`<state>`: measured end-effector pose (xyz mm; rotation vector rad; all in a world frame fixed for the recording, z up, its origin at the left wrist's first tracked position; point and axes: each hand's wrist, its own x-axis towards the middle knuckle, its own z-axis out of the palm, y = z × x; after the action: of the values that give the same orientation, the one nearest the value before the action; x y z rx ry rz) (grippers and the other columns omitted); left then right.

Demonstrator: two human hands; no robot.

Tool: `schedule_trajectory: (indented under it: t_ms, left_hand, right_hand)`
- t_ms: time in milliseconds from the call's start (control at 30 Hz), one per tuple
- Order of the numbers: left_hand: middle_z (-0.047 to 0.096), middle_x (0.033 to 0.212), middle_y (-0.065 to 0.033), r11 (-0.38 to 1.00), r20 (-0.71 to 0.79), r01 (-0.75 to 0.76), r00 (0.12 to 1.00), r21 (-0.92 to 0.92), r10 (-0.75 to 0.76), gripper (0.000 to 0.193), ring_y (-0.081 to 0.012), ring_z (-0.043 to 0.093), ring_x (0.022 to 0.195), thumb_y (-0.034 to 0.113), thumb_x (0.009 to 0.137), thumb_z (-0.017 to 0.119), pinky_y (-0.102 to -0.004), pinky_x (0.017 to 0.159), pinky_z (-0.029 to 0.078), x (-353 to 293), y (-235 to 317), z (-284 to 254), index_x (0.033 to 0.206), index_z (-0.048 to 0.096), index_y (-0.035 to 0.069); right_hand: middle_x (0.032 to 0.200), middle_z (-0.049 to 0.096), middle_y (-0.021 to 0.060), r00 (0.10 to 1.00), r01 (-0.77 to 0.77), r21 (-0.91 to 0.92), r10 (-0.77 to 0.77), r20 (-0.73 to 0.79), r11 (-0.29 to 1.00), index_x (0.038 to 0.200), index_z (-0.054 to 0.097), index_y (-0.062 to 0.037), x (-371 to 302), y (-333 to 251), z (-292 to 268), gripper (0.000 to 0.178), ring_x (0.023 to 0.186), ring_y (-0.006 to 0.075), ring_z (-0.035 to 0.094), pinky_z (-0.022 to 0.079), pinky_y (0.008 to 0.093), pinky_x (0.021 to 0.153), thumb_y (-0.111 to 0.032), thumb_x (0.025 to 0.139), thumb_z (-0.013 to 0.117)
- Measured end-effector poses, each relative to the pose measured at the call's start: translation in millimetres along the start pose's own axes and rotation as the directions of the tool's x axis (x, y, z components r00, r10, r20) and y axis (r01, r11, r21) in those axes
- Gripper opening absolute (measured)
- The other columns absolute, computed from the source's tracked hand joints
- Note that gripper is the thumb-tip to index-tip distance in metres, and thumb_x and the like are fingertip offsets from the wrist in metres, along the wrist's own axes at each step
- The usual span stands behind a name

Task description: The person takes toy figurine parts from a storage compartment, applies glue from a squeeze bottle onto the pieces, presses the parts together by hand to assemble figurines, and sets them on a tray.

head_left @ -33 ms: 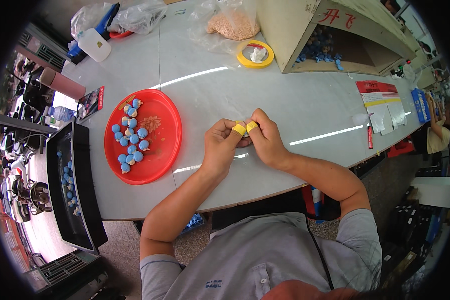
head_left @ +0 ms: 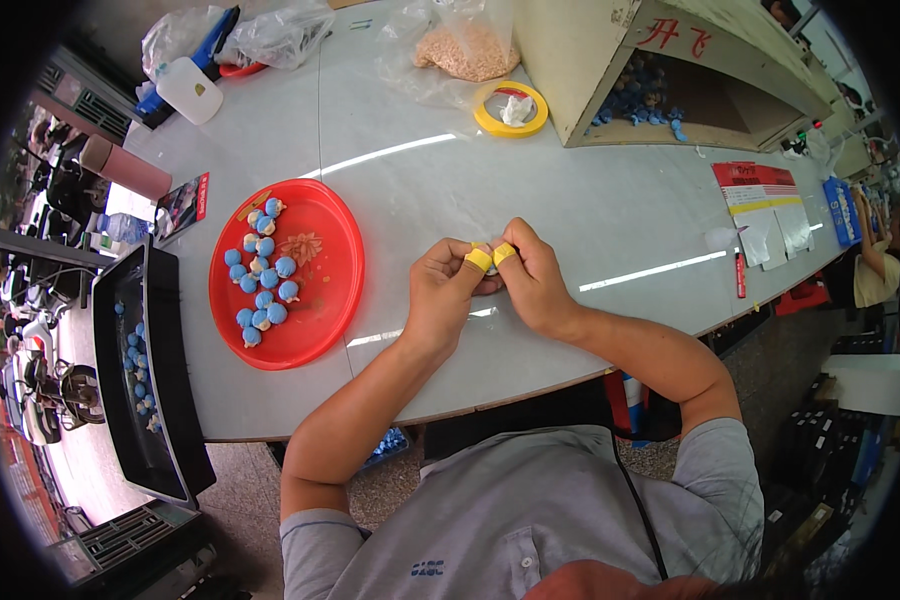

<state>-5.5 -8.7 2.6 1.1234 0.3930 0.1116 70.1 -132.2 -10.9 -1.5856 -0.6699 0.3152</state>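
L hand (head_left: pixel 442 288) and R hand (head_left: pixel 536 285) meet over the bench (head_left: pixel 410 180), a bit in from its near edge, about midway btw L and R ends. Both grips are closed, thumb to fingers, on one small piece (head_left: pixel 491 269); it's mostly hidden, so can't tell its shape or which way it's turned. Tips held close together prob. b/c it's tiny and needs pinching from both sides. Yellow tape (head_left: pixel 478 260) wraps both thumbs, prob. to spare the skin or add friction. Red plate (head_left: pixel 320 290) sits toward the bench's L edge, just beyond the L forearm, prob. for a short reach; its blue pieces (head_left: pixel 269 279) lie mainly in its L half, w/ the raised rim likely to stop any rolling off. Black tray (head_left: pixel 183 420), w/ more of the same inside, stands along the L edge, close by the plate. Toward the far edge: clear bag (head_left: pixel 467 55) of pinkish bits, tape roll (head_left: pixel 539 108) lying flat, then the open box (head_left: pixel 740 60) nearer the far R corner, its mouth facing the near side, prob. for easy access to the blue bits (head_left: pixel 635 95). Red pen (head_left: pixel 740 273) is by the near edge, well R of the hands. Vs the earlier frame: no visible diff.; hands, piece, plate + tray all match.
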Motion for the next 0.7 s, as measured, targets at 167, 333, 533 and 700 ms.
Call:
schedule_trajectory:
  t_ms: [167,333,533,700]
  left_hand:
    - [0.066,0.093,-0.0086,1.0,-0.001,0.003,1.0,-0.005,-0.003,0.015,-0.0148,0.065,0.08,0.016,0.096,0.059,-0.0282,0.074,0.055,0.3,-0.9,-0.5,0.095,0.058,0.001]
    - [0.066,0.093,-0.0084,1.0,0.009,-0.004,1.0,-0.016,0.004,0.015,-0.0146,0.065,0.08,0.017,0.096,0.058,-0.0277,0.074,0.055,1.4,-1.8,-0.5,0.096,0.058,0.001]
    - [0.067,0.088,-0.0099,0.999,-0.017,-0.032,0.999,-0.023,0.032,0.018,-0.0147,0.066,0.077,0.016,0.096,0.06,-0.0255,0.07,0.055,3.0,0.5,0.7,0.094,0.058,-0.002]
    - [0.066,0.094,-0.0112,0.997,-0.068,-0.07,0.995,-0.019,0.069,0.02,-0.0155,0.066,0.082,0.017,0.095,0.061,-0.026,0.073,0.054,5.4,3.9,-0.1,0.1,0.057,-0.002]
  right_hand:
    - [0.07,0.052,0.0065,1.0,-0.011,0.005,0.011,0.01,1.0,0.081,0.04,-0.0029,-0.2,0.0,-0.8,0.014,0.063,0.0111,0.043,0.04,0.0295,0.056,-0.006,0.094,0.046]
    - [0.071,0.054,0.0071,1.0,-0.006,0.012,0.006,0.006,1.0,0.082,0.04,-0.003,0.2,-0.4,-0.8,0.014,0.064,0.0116,0.044,0.041,0.0297,0.057,-0.006,0.094,0.046]
    - [0.072,0.054,0.0065,1.0,-0.01,0.019,0.01,-0.008,1.0,0.082,0.041,-0.0029,1.6,-1.0,1.3,0.014,0.064,0.0116,0.044,0.042,0.0291,0.058,-0.007,0.094,0.046]
    - [0.075,0.054,0.0035,0.999,-0.041,0.075,0.042,-0.003,0.996,0.089,0.046,-0.0019,8.0,3.3,-1.0,0.011,0.065,0.0109,0.044,0.042,0.0284,0.059,-0.01,0.095,0.05]
